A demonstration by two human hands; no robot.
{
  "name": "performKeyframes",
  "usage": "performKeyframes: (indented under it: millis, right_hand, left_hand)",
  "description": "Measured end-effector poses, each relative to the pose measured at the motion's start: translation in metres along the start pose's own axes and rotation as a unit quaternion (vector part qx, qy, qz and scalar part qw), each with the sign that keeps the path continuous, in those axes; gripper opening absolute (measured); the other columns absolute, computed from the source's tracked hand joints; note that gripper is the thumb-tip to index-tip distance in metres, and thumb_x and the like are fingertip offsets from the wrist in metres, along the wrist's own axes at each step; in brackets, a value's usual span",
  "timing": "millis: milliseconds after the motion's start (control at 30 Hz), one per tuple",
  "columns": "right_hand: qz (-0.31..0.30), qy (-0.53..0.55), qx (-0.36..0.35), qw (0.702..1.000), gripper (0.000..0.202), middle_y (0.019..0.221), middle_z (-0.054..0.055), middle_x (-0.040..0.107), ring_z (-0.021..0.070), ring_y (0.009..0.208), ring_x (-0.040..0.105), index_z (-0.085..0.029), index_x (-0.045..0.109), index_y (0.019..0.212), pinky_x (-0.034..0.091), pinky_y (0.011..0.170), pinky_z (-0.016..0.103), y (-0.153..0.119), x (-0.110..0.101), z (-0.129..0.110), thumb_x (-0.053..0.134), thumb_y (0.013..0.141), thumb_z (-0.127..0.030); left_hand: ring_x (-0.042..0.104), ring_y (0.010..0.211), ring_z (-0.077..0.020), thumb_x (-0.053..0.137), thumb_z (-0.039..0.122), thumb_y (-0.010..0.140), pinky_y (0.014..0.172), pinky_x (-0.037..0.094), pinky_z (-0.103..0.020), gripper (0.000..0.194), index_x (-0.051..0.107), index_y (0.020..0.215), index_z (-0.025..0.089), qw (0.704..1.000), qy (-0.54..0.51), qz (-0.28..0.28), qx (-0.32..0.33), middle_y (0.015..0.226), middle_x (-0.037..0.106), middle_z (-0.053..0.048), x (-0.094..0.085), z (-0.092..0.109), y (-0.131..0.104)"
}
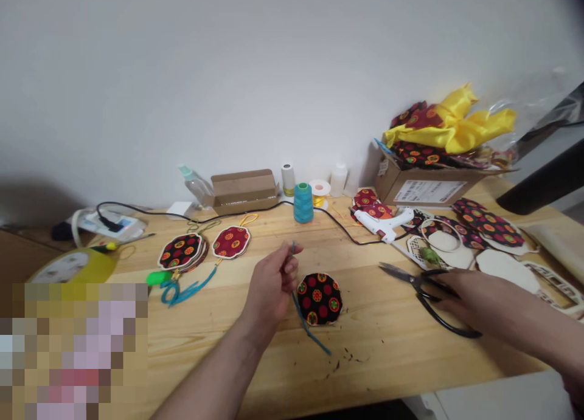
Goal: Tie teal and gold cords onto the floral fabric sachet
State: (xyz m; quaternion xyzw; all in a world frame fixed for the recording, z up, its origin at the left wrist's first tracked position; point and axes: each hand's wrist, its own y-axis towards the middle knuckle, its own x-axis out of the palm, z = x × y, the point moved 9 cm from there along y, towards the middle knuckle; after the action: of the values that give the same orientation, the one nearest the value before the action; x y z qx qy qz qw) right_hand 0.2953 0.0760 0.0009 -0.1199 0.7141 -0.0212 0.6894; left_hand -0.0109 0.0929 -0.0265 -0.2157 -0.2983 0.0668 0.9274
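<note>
My left hand (276, 274) is closed, pinching a teal cord (306, 329) whose lower end hangs to the wooden table (201, 347). Just right of that hand lies a round piece covered in black patterned fabric (319, 298). My right hand (460, 295) grips the black handles of a pair of scissors (408, 275), their blades pointing left and slightly apart. Some of its fingers are hidden behind the hand and handle. Behind my left hand stands a cone of teal thread (303, 203).
A white glue gun (383, 222) with a black cable lies behind the scissors. At the back right, a cardboard box (420, 180) holds fabric and yellow satin. Stacked fabric ornaments (182, 253) and a red ornament (231, 242) lie left. Dark scraps (338, 365) litter the front.
</note>
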Motion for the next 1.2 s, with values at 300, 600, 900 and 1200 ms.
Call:
performKeyframes:
  millis: [300, 600, 900, 1200]
  right_hand:
    - [0.099, 0.043, -0.184, 0.977, 0.018, 0.09, 0.006, 0.062, 0.019, 0.084, 0.057, -0.02, 0.065, 0.083, 0.043, 0.072, 0.03, 0.023, -0.071, -0.144, 0.048, 0.086, -0.025]
    - [0.098, -0.037, -0.21, 0.972, 0.012, 0.088, 0.013, 0.059, 0.0253, 0.085, 0.053, -0.012, 0.063, 0.081, 0.04, 0.071, 0.034, 0.063, -0.018, -0.191, 0.051, 0.078, -0.01]
    - [0.08, 0.069, -0.18, 0.978, 0.019, 0.087, 0.012, 0.062, 0.0222, 0.084, 0.055, -0.011, 0.064, 0.082, 0.038, 0.071, 0.031, 0.072, -0.016, -0.178, 0.045, 0.079, -0.008]
    - [-0.08, 0.633, -0.035, 0.769, 0.025, 0.054, -0.006, 0.042, 0.0062, 0.047, 0.032, -0.015, 0.053, 0.063, 0.026, 0.047, 0.022, 0.081, 0.006, -0.162, 0.061, 0.068, -0.038]
  left_hand:
    - [0.021, 0.04, -0.001, 0.062, 0.022, 0.068, 0.037, 0.014, -0.015, 0.022, 0.062, 0.083, 0.007, 1.0, -0.021, -0.004, -0.011, 0.049, 0.034, 0.008, 0.002, -0.001, -0.001]
    - [0.024, 0.041, -0.0005, 0.067, 0.02, 0.065, 0.038, 0.016, -0.014, 0.022, 0.063, 0.083, 0.006, 1.0, -0.005, -0.005, 0.012, 0.05, 0.038, 0.007, 0.0, -0.001, 0.0]
    - [0.028, 0.041, -0.0004, 0.069, 0.02, 0.065, 0.038, 0.018, -0.014, 0.017, 0.062, 0.073, 0.008, 1.0, 0.002, -0.001, 0.007, 0.051, 0.041, 0.006, -0.002, -0.005, 0.003]
    - [0.025, 0.039, 0.0006, 0.07, 0.024, 0.067, 0.037, 0.016, -0.013, 0.02, 0.061, 0.074, 0.008, 1.0, 0.01, -0.023, -0.006, 0.052, 0.043, 0.006, 0.003, -0.009, 0.002]
